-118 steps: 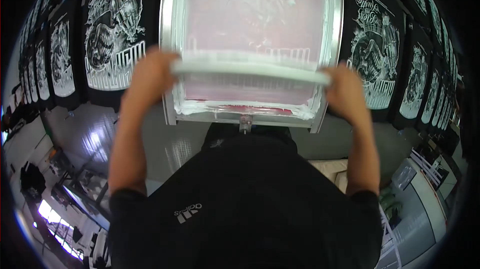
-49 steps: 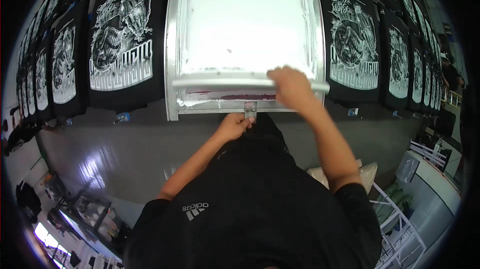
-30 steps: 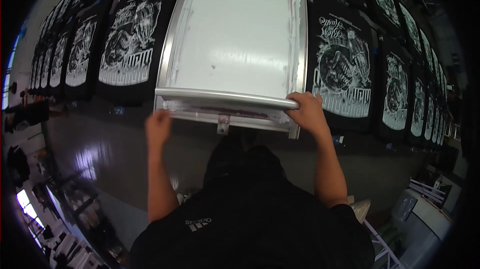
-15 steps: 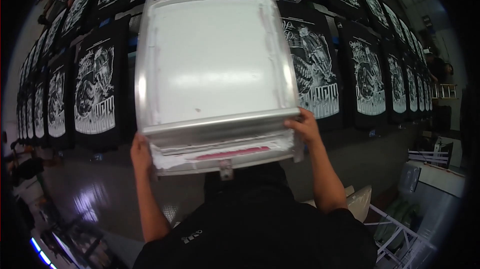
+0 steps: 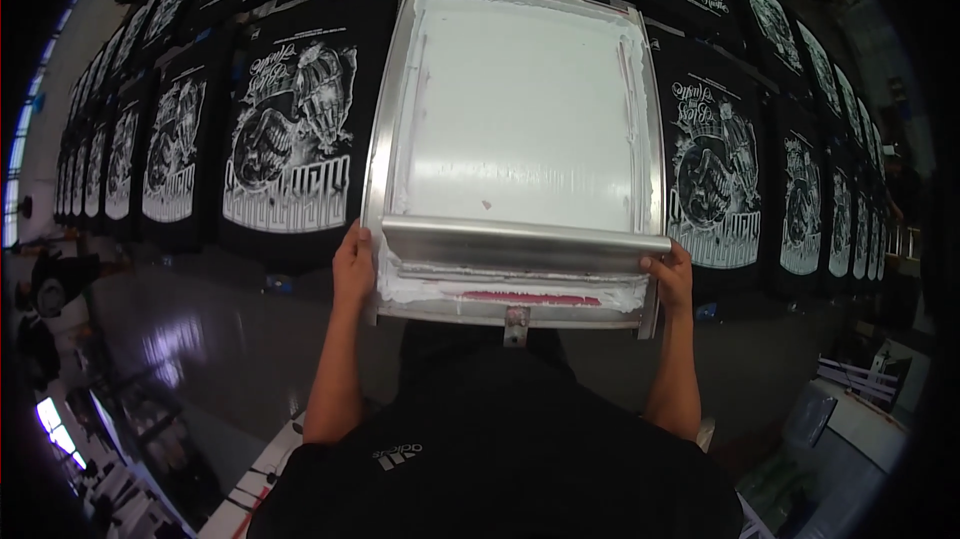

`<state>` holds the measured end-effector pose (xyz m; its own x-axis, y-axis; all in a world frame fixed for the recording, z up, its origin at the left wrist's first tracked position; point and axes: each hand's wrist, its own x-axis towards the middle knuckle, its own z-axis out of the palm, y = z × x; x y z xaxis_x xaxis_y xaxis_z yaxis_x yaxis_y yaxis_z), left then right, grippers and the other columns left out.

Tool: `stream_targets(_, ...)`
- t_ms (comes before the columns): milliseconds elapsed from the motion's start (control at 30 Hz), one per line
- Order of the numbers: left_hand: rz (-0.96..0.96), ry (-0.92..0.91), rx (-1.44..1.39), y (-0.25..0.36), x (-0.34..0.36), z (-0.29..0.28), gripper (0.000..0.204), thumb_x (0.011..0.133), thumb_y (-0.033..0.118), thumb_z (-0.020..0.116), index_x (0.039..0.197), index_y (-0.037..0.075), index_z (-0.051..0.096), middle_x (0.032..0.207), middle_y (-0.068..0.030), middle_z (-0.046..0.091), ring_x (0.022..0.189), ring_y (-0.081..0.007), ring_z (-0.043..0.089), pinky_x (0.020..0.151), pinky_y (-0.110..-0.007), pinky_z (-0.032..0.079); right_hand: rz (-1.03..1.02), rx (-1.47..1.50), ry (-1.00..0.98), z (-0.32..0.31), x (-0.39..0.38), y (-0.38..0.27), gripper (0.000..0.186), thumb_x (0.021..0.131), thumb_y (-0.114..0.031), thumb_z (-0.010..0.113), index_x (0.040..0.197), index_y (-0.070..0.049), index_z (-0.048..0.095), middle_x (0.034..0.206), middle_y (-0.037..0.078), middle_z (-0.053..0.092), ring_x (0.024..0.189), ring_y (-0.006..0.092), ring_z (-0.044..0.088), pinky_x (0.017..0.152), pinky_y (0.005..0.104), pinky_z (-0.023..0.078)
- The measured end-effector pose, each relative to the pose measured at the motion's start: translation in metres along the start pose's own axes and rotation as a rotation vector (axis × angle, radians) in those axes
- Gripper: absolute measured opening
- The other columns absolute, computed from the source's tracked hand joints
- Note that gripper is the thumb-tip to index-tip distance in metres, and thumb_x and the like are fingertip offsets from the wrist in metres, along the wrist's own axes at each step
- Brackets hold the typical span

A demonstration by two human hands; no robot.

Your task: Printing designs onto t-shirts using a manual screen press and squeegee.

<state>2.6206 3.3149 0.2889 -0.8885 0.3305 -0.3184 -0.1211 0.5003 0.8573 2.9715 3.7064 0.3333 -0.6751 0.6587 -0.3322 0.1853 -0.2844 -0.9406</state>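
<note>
A silver screen-printing frame (image 5: 383, 154) spans the middle of the view, its white mesh (image 5: 520, 104) facing up. Across its near part lies a metal squeegee (image 5: 520, 244). Thick white ink (image 5: 415, 289) is smeared along the near end and the sides, beside a reddish strip (image 5: 530, 298). My left hand (image 5: 354, 264) is closed round the frame's left rail near the squeegee's end. On the right, my right hand (image 5: 674, 277) grips the opposite rail, its thumb by the squeegee's right end. The undersides of both rails, and some of my fingers, are hidden.
Black shirts with white prints lie in rows; one shirt (image 5: 288, 134) is left of the frame, another printed shirt (image 5: 715, 169) right of it. More printed shirts continue behind. A shiny grey floor (image 5: 230, 339) shows at lower left, a pale work surface (image 5: 855, 429) at lower right.
The frame, with the squeegee on it, has shifted right in view and swung to a different slant. Both hands moved along with it, keeping their grip. The shirts also sit differently in view.
</note>
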Motion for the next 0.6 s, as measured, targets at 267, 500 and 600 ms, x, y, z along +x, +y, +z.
stream_targets(267,-0.074,0.007,0.068,-0.009,0.023,0.02,0.051,0.102,0.037,0.051,0.135,-0.002,0.053,0.131,-0.0172,0.061,0.123,-0.0226,0.055,0.104,-0.031,0.04,-0.02,-0.12,0.025,-0.021,0.042,0.013,0.037,0.071,-0.008,0.081,0.106,-0.001,0.069,0.093,0.005,0.067,0.093,0.0146,0.062,0.084,0.0277,0.049)
stream_targets(500,-0.05,-0.016,-0.144,-0.018,0.03,0.028,0.056,0.102,0.043,0.05,0.137,0.0,0.052,0.13,-0.0108,0.061,0.117,-0.0164,0.054,0.102,-0.028,0.039,-0.074,-0.058,-0.044,-0.013,0.05,0.031,0.038,0.074,-0.008,0.08,0.11,-0.001,0.069,0.1,0.005,0.069,0.094,0.0143,0.061,0.089,0.0291,0.046)
stream_targets(600,-0.049,-0.045,-0.017,-0.007,0.024,0.033,0.057,0.102,0.042,0.05,0.139,-0.002,0.05,0.132,-0.0094,0.059,0.12,-0.016,0.052,0.103,-0.028,0.038,-0.079,-0.067,-0.03,-0.022,0.044,0.038,0.038,0.074,-0.008,0.08,0.11,-0.001,0.069,0.102,0.005,0.069,0.096,0.0144,0.061,0.09,0.0292,0.045)
